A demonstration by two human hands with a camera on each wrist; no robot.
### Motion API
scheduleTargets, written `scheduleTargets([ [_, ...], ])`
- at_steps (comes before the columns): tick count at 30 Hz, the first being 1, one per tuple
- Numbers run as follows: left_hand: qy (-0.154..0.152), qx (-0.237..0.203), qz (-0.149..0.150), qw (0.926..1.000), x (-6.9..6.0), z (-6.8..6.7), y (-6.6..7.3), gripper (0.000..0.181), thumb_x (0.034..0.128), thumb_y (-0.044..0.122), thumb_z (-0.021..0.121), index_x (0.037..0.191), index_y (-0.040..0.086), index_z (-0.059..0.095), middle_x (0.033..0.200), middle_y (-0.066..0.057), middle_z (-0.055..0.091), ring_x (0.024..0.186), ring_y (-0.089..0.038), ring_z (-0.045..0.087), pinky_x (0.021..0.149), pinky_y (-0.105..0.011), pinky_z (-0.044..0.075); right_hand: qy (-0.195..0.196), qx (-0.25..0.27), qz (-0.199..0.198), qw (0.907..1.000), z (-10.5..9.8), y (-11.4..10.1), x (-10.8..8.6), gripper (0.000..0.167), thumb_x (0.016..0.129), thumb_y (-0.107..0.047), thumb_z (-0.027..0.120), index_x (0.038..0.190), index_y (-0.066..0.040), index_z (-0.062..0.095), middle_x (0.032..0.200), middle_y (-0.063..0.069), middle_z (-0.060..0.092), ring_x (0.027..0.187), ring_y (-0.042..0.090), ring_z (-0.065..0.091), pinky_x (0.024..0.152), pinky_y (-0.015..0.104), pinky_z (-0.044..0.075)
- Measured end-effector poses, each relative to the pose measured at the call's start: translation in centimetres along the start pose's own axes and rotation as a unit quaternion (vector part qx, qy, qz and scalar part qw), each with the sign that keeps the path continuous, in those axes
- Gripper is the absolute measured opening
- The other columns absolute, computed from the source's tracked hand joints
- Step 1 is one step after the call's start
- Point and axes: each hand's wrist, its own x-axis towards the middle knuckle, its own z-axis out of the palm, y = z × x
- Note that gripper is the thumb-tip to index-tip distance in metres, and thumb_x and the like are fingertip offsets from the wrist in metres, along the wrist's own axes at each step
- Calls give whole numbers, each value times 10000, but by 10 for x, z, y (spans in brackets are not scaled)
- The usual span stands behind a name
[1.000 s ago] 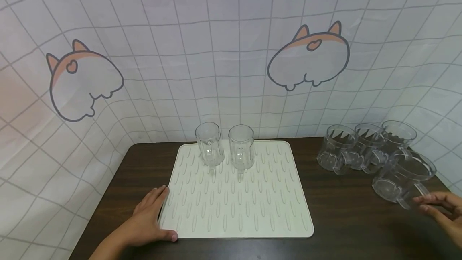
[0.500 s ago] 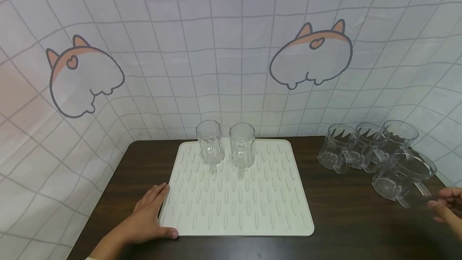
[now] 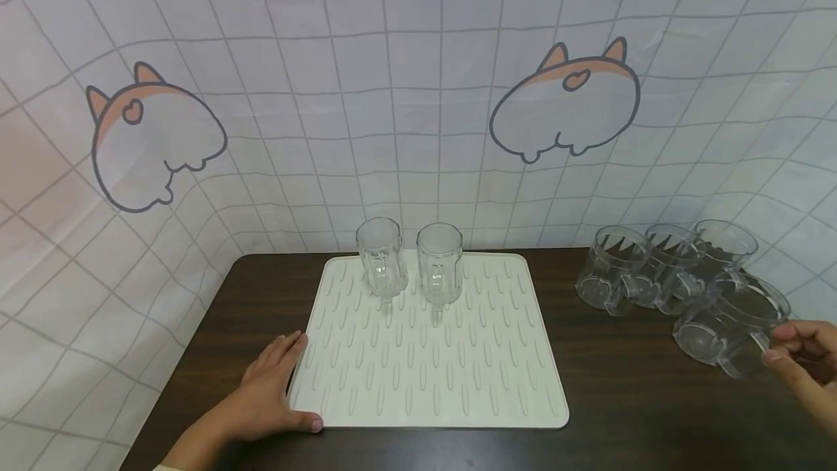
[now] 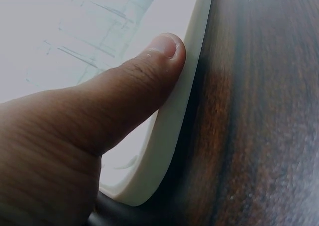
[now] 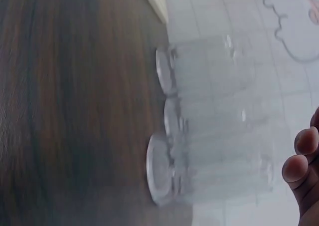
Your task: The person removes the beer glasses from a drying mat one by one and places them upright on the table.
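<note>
My left hand (image 3: 264, 395) rests at the near left corner of a white drying mat (image 3: 487, 384). Its fingers lie along the left side; the thumb (image 4: 134, 81) lies over the front rim. Far right, my right hand (image 3: 807, 365) is beside the handle of the nearest clear glass mug (image 3: 702, 336), thumb and fingertips loosely bent by it. In the right wrist view the fingertips (image 5: 295, 168) show no handle between them; contact is unclear. Two upright clear mugs, left (image 3: 382, 267) and right (image 3: 439, 271), stand on the mat's back part, handles towards me.
Behind the nearest mug stand several more clear mugs (image 3: 608, 267), close together on the dark wooden table (image 3: 615, 391). A white grid-patterned curtain (image 3: 405, 93) with cartoon animals hangs behind and around the table's sides.
My right hand drew back rightwards from the nearest mug's handle, then came in again towards it, slightly higher. The left hand and the mugs have stayed in place.
</note>
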Motion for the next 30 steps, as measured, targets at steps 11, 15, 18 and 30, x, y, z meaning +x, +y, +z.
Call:
scheduleTargets([
  [11, -29, 3, -14, 10000, 0, -1, 1, 1411, 572, 781, 833, 1595, -2, 258, 1640, -236, 229, 1480, -524, 162, 1057, -785, 198, -1570, -741, -434, 9838, 21, -22, 4, 325, 860, 123, 718, 1142, 2, 612, 904, -176, 627, 763, -50, 585, 658, 66, 448],
  [15, -53, -6, -53, 10000, 0, -1, 1, 1414, 568, 780, 836, 1596, -1, 259, 1641, -237, 228, 1480, -527, 160, 1058, -786, 194, -1900, -652, -640, 9775, 34, -28, 6, 355, 867, 101, 738, 1181, -17, 623, 947, -137, 643, 780, -9, 616, 679, 87, 465],
  [18, -55, -22, -72, 10000, 0, -1, 2, 1420, 561, 782, 836, 1595, -4, 261, 1640, -239, 229, 1479, -529, 160, 1059, -787, 193, -2152, -553, -779, 9719, 44, -32, 8, 392, 860, 108, 743, 1201, -39, 615, 962, -108, 663, 797, 13, 636, 705, 99, 474],
  [30, -82, 32, -141, 9999, 1, -2, 3, 1428, 547, 786, 838, 1592, -6, 270, 1638, -236, 241, 1477, -530, 173, 1067, -778, 198, -2590, 123, -738, 9630, 85, -47, 14, 353, 906, 99, 697, 1216, -46, 608, 1002, -10, 705, 848, 68, 706, 704, 185, 553],
])
